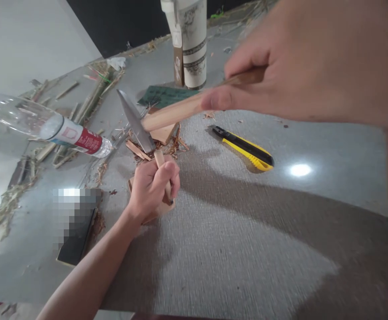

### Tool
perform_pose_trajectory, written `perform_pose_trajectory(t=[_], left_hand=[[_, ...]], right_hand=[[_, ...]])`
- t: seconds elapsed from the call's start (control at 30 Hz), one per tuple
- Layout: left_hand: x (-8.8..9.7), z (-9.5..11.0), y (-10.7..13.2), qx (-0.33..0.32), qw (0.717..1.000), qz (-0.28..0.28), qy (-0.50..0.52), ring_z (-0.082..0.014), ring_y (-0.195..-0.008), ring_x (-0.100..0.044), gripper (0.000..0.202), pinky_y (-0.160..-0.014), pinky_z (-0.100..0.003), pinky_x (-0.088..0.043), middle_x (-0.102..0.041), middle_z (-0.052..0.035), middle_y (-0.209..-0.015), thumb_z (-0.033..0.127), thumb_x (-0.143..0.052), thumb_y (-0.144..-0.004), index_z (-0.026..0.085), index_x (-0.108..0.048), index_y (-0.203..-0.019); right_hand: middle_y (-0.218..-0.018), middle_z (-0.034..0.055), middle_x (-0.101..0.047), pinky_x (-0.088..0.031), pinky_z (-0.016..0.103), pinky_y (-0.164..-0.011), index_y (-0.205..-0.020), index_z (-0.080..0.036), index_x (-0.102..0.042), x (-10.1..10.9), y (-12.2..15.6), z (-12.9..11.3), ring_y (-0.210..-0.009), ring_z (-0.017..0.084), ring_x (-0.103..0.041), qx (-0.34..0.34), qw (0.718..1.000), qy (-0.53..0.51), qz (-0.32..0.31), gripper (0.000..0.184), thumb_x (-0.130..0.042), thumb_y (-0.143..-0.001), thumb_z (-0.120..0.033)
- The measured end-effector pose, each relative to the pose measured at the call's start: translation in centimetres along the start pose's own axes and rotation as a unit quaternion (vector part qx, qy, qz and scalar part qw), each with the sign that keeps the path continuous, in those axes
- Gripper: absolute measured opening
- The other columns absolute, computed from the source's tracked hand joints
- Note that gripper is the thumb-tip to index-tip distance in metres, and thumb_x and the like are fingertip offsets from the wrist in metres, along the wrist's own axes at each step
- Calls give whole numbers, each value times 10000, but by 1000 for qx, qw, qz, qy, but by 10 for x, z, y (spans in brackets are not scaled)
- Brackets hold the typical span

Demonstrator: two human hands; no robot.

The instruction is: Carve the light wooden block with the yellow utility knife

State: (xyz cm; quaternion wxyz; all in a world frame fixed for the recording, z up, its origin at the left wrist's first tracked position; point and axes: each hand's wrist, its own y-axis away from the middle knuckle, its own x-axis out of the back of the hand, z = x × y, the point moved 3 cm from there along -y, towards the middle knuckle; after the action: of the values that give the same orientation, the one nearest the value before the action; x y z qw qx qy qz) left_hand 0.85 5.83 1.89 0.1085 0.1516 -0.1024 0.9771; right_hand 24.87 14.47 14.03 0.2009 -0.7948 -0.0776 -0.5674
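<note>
My right hand (247,89), slightly blurred, is closed around the wooden handle of a hammer (174,111). The hammer's pointed steel head is just above the top end of a slim wooden-handled carving tool (159,157); I cannot tell whether they touch. My left hand (152,184) is wrapped around this carving tool, holding it tilted over a flat wooden block (157,214). The tool's dark lower end is by the block's right edge; its working tip is not clear. Behind the hammer head lies another wood block (165,133), with reddish-brown wood chips (137,150) around it.
A yellow and black utility knife (243,149) lies to the right on the grey table (230,249). A plastic bottle (77,138) lies at left, near plant stalks (90,106). A tall white tumbler (194,44) stands behind a dark green sheet (167,95). A black flat object (75,242), partly blurred out, lies left of my forearm.
</note>
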Motion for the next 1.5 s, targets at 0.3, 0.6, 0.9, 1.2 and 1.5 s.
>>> perform_pose_trajectory(t=[0.3, 0.6, 0.9, 1.2, 1.5], left_hand=[[-5, -2, -8, 55, 997, -59, 18, -64, -381, -390, 418, -426, -205, -326, -526, 65, -465, 422, -473, -1107, 223, -488, -740], [-6, -1, -8, 63, 996, -57, 13, -70, -365, -389, 332, -416, -201, -332, -525, 79, -449, 359, -484, -1083, 225, -492, -778], [-7, -2, -8, 81, 994, -73, 12, -65, -382, -400, 227, -458, -197, -372, -532, 101, -451, 306, -542, -1059, 217, -543, -850], [-8, 0, -6, 62, 994, -84, -24, -68, -394, -409, 146, -477, -203, -380, -510, 117, -460, 246, -503, -1038, 208, -588, -925], [-9, -3, -2, 41, 994, -69, -75, -80, -442, -457, 152, -522, -219, -396, -514, 111, -486, 216, -486, -993, 195, -614, -913]], right_hand=[[-470, -29, -261, -172, 358, -544, -589, -223, -352, 6, 12, -9, -480, 141, -235, 33, 996, 79, 2, 727, -431, -987, -826], [-484, -56, -245, -192, 349, -458, -637, -240, -495, 12, 7, 1, -418, 114, -226, 9, 998, 58, 16, 680, -448, -974, -829], [-477, -53, -311, -217, 348, -455, -667, -249, -532, 3, 9, 14, -423, 128, -292, 55, 998, 42, -5, 727, -389, -946, -905], [-478, -68, -319, -196, 311, -424, -640, -234, -528, 4, 11, 23, -392, 82, -274, 53, 997, 39, -49, 774, -399, -906, -949], [-402, -97, -330, -149, 251, -312, -678, -248, -522, 10, 44, 25, -266, 54, -291, 133, 990, 2, 39, 650, -373, -1042, -766]])
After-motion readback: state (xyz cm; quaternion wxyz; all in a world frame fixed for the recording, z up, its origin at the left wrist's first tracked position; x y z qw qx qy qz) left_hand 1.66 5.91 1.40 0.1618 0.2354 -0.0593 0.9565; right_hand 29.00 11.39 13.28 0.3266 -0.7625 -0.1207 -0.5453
